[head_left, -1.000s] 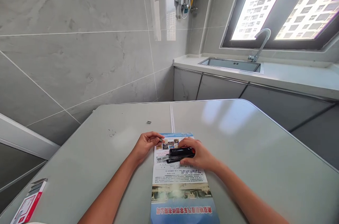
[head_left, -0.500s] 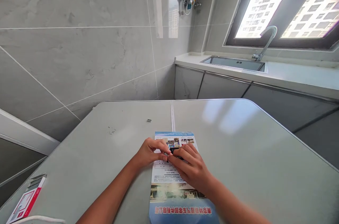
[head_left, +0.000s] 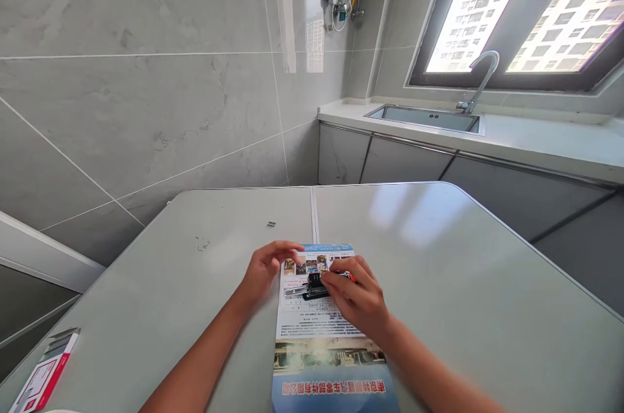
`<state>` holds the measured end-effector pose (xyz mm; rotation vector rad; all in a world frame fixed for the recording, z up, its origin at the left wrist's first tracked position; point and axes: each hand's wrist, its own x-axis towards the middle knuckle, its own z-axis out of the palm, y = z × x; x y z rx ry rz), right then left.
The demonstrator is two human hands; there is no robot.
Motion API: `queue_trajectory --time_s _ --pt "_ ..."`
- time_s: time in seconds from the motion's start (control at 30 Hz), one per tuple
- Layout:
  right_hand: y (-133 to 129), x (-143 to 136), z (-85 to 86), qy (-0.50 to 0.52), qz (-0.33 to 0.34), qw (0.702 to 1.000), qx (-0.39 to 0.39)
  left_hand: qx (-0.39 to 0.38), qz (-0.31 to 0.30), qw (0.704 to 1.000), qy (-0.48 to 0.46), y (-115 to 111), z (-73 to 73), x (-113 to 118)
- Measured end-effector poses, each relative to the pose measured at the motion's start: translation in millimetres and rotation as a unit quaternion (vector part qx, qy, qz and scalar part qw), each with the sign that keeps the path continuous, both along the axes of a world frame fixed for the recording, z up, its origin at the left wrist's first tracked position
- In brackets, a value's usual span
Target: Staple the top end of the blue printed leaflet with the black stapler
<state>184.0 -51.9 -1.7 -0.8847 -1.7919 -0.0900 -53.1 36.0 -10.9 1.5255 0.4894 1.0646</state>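
A small black stapler [head_left: 314,281] lies over a printed leaflet [head_left: 336,354], its silver metal rail sticking out to the left. My right hand [head_left: 358,293] grips the stapler's right part between thumb and fingers, hiding much of it; a bit of red shows at the fingers. To the left of the stapler, my left hand [head_left: 268,270] is raised with its fingers apart and curved, holding nothing I can see. The fingertips hang over the leaflet's upper left corner, apart from the stapler.
Two short staple strips [head_left: 271,224] lie beyond my left hand. Tiny loose bits [head_left: 202,244] are scattered farther left. A red and white packet [head_left: 43,367] sits at the table's left edge. Past the table [head_left: 439,257] are a counter and a sink [head_left: 424,117].
My left hand has come away from the stapler, moving left and opening. The stapler's metal rail now shows, while my right hand keeps hold of it. The view has shifted slightly.
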Motion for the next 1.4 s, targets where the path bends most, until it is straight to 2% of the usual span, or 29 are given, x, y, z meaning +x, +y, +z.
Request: queue_trajectory --time_s 0.07,0.1,0.17,0.23,0.3,0.4,0.5,0.67,0.77,0.97,1.17,1.3,1.4 --pt "14 19 -4.7 0.016 -0.05 0.998 -0.041 0.022 0.137 0.99 0.035 14 -3.2 -11" --pt "22 31 -8.1 0.021 -0.08 0.994 -0.073 0.041 0.195 0.976 0.087 22 -5.9 -18" --pt "38 60 -17.7 0.026 -0.139 0.979 -0.148 0.103 0.272 0.924 0.248 38 -13.7 -32" --pt "51 89 -30.1 0.02 -0.197 0.957 -0.213 0.177 0.298 0.855 0.386 49 -24.1 -42" --pt "60 111 -43.0 0.019 -0.245 0.93 -0.274 0.207 0.282 0.802 0.485 55 -34.5 -46" --pt "66 126 -57.5 0.014 -0.264 0.909 -0.324 0.208 0.239 0.766 0.559 56 -43.4 -45" --pt "69 126 -64.5 -0.005 -0.258 0.911 -0.323 0.207 0.23 0.763 0.568 53 -42.0 -42" --pt "75 120 -70.0 -0.056 -0.268 0.913 -0.303 0.237 0.264 0.761 0.543 52 -33.5 -40" --pt "75 117 -69.0 -0.05 -0.264 0.917 -0.294 0.246 0.273 0.762 0.534 53 -34.0 -39" --pt "68 98 -52.4 0.085 -0.239 0.944 -0.211 0.235 0.23 0.758 0.563 52 -37.0 -38" --pt "57 75 -39.6 0.119 -0.181 0.961 -0.173 0.262 0.266 0.76 0.532 51 -32.5 -37" --pt "47 64 -31.1 0.119 -0.141 0.97 -0.16 0.255 0.261 0.786 0.498 50 -30.5 -34" --pt "40 56 -25.0 0.108 -0.087 0.978 -0.158 0.244 0.257 0.801 0.482 49 -28.6 -33"
